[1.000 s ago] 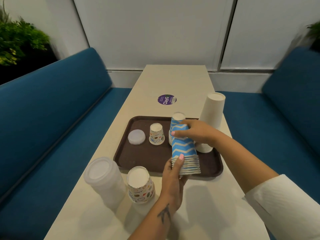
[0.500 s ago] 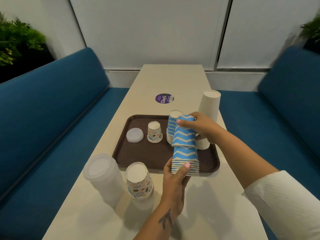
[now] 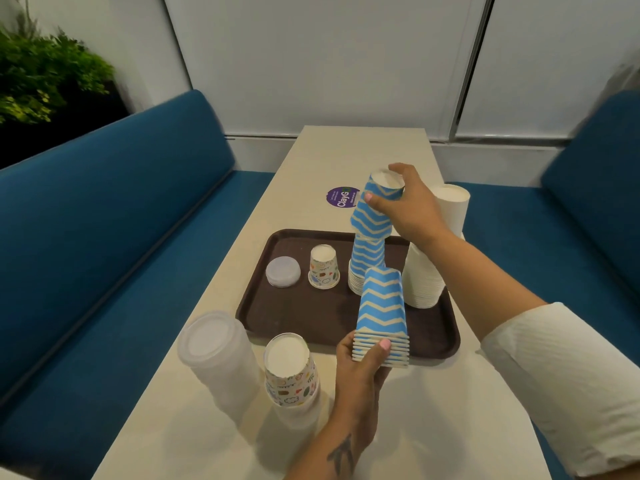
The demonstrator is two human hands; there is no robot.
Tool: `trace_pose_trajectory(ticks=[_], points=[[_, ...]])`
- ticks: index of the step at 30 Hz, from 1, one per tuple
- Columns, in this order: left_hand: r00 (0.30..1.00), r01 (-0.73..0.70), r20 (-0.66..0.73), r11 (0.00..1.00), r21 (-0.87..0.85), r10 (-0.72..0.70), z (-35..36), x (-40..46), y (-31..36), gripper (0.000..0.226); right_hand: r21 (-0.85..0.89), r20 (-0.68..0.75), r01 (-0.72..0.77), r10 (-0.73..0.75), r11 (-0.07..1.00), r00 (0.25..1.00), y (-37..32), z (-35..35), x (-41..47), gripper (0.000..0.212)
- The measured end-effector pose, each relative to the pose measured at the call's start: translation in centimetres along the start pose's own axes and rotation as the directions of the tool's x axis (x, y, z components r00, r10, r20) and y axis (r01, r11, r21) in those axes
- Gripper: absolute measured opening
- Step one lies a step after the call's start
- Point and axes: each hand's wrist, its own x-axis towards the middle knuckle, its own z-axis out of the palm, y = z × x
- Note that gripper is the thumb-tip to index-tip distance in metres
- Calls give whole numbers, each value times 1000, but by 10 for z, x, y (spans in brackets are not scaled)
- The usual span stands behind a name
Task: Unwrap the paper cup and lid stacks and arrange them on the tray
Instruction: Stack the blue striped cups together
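Note:
My left hand point(image 3: 362, 367) grips the rims of a blue zigzag cup stack point(image 3: 381, 313) at the brown tray's point(image 3: 298, 317) near edge. My right hand point(image 3: 407, 204) holds a lifted blue zigzag cup point(image 3: 375, 211), tilted above another blue stack point(image 3: 367, 265) standing on the tray. Also on the tray are a white cup stack point(image 3: 433, 254), a single patterned cup point(image 3: 323, 266) and a translucent lid point(image 3: 283, 271). A wrapped lid stack point(image 3: 216, 355) and a wrapped patterned cup stack point(image 3: 291, 370) stand on the table in front of the tray.
The beige table point(image 3: 433, 420) is narrow, with blue benches point(image 3: 104, 244) on both sides. A purple round sticker point(image 3: 341, 199) lies behind the tray. A plant point(image 3: 41, 74) sits at the far left. White wall panels close the far end.
My right hand pulled cups off the top of the stack in my left hand and raised them up and back, over the blue stack on the tray. My left hand stayed in place.

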Motion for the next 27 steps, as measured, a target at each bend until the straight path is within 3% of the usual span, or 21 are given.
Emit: trace_pose_trajectory(ticks=[3,6,14,22,27], points=[[1000,5,-3,1000,3,-5,-1,2,0,62,-158,9,35,-34,987,999,7,9,7,65],[1000,10,-12,1000,-7,-10,-3,4,-1,56,-205,72,12,3,979,997,19,17,13,68],[999,-5,-36,1000,-22,4,-8,6,-4,71,-403,245,-65,175,913,954,52,37,17,73],[999,-11,-51,999,31,12,-9,7,-5,68,-413,307,-114,255,904,917,54,34,10,77],[999,-15,-44,996,91,19,-3,6,0,62,-302,229,-54,128,952,965,32,23,-3,60]])
